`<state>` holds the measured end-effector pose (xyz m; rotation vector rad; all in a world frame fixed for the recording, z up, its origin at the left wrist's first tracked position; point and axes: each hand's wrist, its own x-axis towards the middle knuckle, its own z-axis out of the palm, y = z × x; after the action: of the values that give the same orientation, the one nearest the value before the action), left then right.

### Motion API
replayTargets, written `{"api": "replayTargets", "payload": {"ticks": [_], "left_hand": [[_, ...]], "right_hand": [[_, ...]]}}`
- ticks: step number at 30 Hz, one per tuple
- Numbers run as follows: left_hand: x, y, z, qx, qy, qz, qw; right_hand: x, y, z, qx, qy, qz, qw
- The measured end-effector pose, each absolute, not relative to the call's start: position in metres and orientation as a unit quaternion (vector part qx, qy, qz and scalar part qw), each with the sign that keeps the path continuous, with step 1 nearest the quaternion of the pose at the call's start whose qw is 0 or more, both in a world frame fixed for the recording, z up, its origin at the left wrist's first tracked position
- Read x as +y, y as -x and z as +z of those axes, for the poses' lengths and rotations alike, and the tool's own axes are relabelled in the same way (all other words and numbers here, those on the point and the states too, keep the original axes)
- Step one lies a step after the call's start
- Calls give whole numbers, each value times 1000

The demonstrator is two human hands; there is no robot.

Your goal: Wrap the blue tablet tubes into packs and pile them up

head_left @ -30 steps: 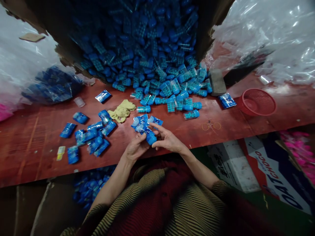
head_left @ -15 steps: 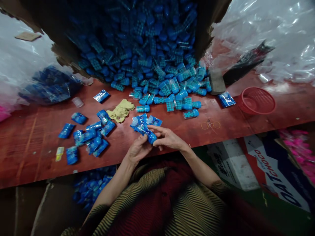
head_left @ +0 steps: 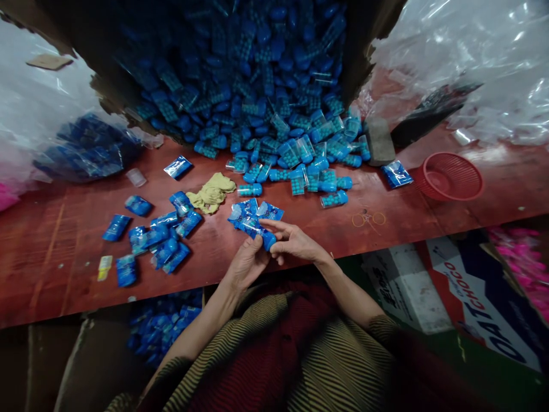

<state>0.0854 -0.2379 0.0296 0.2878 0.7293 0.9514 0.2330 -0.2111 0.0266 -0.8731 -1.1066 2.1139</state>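
Observation:
A small blue-capped bottle is between my hands at the table's front edge, its lower part hidden by fingers and blue wrapping. My left hand is closed round it from the left, thumb on top. From the right, my right hand pinches it, with the index finger stretched along its far side. Blue printed wrappers lie flat just beyond my fingertips. Left of my hands is a loose group of wrapped blue packets. Clear bottles of turquoise beads with blue caps spill out in front.
A large torn carton full of bottles stands at the back of the red table. A yellow-green cloth lies near the middle. To the right are a red basket, a grey block and rubber bands.
Both hands stay at nearly the same spot with the bottle. My left thumb and wrist have turned slightly; the whole view has shifted a little.

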Motion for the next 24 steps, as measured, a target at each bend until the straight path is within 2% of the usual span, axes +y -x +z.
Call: {"api": "replayTargets", "payload": {"ticks": [11, 18, 24], "left_hand": [[-237, -90, 36, 349, -128, 464, 804], [-241, -91, 34, 352, -155, 463, 799], [-242, -96, 34, 369, -159, 476, 783]], "right_hand": [[-218, -224, 27, -380, 359, 770, 365], [-217, -228, 23, -360, 327, 810, 328], [-222, -223, 22, -362, 370, 779, 353]]}}
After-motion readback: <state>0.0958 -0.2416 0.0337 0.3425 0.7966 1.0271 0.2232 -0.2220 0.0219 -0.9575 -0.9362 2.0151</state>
